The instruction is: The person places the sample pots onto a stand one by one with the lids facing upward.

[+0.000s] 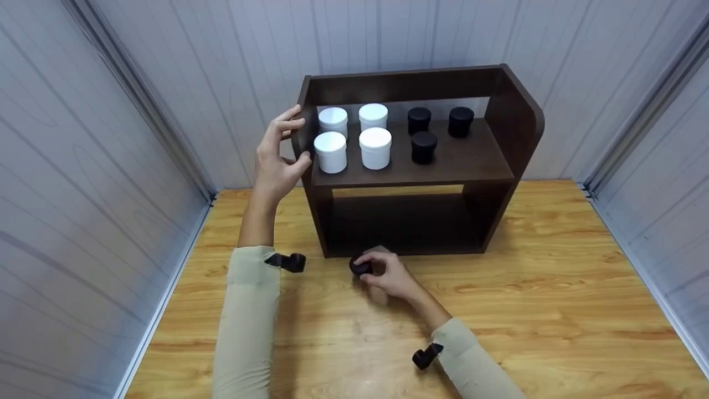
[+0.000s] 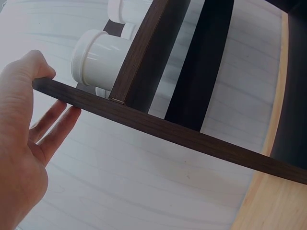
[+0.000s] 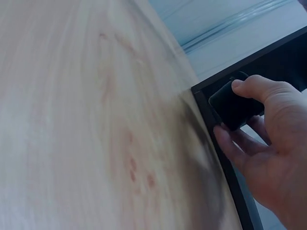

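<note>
My left hand (image 1: 276,163) grips the left side panel of a dark brown two-tier shelf (image 1: 471,160), thumb on one face and fingers on the other; the left wrist view shows this panel (image 2: 153,128) between them. Low down, by the shelf's bottom front edge, my right hand (image 1: 397,278) holds a small black jar (image 1: 360,267) between thumb and fingers. In the right wrist view the black jar (image 3: 232,106) is tilted and overlaps the shelf. On the upper tier stand several white jars (image 1: 375,151) at the left and three black jars (image 1: 424,148) to their right.
The shelf stands on a wood-grain tabletop (image 1: 565,288), close to a pale panelled back wall (image 1: 266,66). Similar walls rise at the left (image 1: 83,194) and right (image 1: 659,133). The lower tier (image 1: 399,221) of the shelf is a dark open compartment.
</note>
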Demonstrator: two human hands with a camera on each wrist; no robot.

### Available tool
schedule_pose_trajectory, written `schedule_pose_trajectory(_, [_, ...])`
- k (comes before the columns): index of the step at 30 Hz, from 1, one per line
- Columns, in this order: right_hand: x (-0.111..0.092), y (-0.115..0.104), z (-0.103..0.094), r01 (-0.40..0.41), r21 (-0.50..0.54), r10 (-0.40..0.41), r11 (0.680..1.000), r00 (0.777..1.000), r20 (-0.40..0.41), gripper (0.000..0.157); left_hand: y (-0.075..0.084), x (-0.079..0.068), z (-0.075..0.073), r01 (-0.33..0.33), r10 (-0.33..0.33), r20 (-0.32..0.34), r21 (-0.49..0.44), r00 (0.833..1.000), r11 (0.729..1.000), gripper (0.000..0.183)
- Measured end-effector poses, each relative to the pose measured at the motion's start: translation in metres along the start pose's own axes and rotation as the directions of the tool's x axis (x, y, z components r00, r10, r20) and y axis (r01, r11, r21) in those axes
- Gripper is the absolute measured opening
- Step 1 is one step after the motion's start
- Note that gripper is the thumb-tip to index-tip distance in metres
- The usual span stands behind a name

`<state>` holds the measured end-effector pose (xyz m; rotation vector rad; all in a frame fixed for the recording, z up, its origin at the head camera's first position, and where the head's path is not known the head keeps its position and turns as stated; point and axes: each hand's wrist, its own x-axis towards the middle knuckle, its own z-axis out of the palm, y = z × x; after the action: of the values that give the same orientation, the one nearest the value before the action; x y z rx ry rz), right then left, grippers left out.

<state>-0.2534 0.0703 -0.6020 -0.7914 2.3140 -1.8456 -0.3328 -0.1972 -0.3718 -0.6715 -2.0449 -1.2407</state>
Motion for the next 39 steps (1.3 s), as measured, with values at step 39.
schedule_pose_trajectory(39, [-0.019,-0.071,-0.061,0.096,0.031,-0.091,0.995,0.989,-0.117,0.037,0.001,0.000,-0.001,0.018,-0.018,0.005,0.033,1.000,0.999,0.049])
